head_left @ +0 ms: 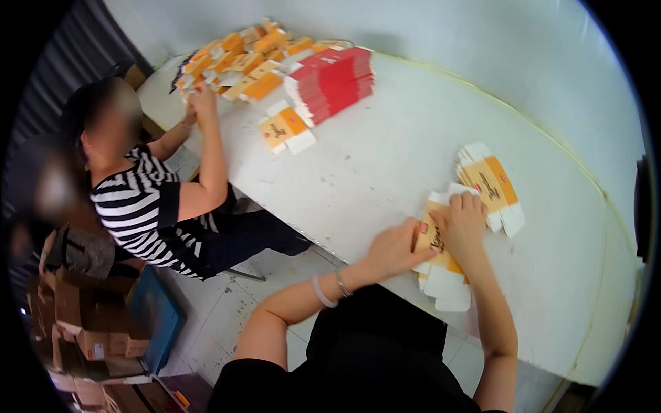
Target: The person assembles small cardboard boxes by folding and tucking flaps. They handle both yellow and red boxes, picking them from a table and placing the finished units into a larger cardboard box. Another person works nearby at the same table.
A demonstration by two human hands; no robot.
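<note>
At the near edge of the white table, a yellow box sits between the person's two hands. The left hand is on its left side, with the thumb and fingers closed on that edge. The right hand is on the other side. Its fingers bend over the top right part, and its thumb is near the printed front. I cannot tell if that hand pinches the box or just rests on it.

The box's long way seems to run from the top of the view down toward the person, leaning a bit. So the hands meet it from its two sides. White flaps stick out below, at the end close to the person. I cannot tell if they belong to this box or to one under it.

A pile of flat boxes lies just past the right hand, so that hand is nearer to it.
</note>
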